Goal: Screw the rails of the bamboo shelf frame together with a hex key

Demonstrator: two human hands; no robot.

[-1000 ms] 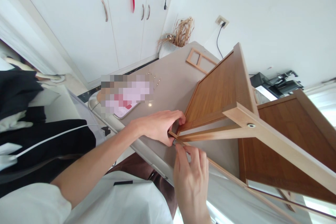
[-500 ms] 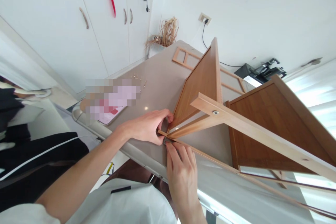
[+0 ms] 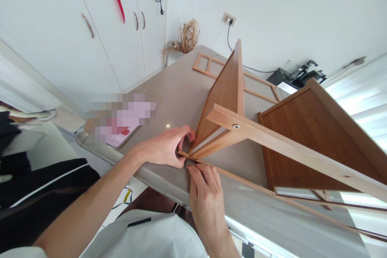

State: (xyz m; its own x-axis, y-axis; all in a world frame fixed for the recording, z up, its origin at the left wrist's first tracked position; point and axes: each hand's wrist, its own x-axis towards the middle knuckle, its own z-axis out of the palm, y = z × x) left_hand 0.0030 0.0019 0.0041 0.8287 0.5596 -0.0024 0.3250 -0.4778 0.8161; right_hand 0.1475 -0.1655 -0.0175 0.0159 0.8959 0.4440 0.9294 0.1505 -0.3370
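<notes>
Gripping the near corner of a wooden frame [image 3: 260, 132] resting on the desk [image 3: 178, 92], left hand [image 3: 166, 147] with fingers curled round it, right hand [image 3: 208, 201] with fingers pinching a small grey piece [image 3: 189, 163] beside that corner

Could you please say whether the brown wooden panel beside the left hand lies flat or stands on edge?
On edge: the panel rises above the grey tabletop, a corner beside the left hand.

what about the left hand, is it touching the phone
No, the left hand curls around the wooden frame at its near corner, while the phone lies apart on the tabletop.
</notes>
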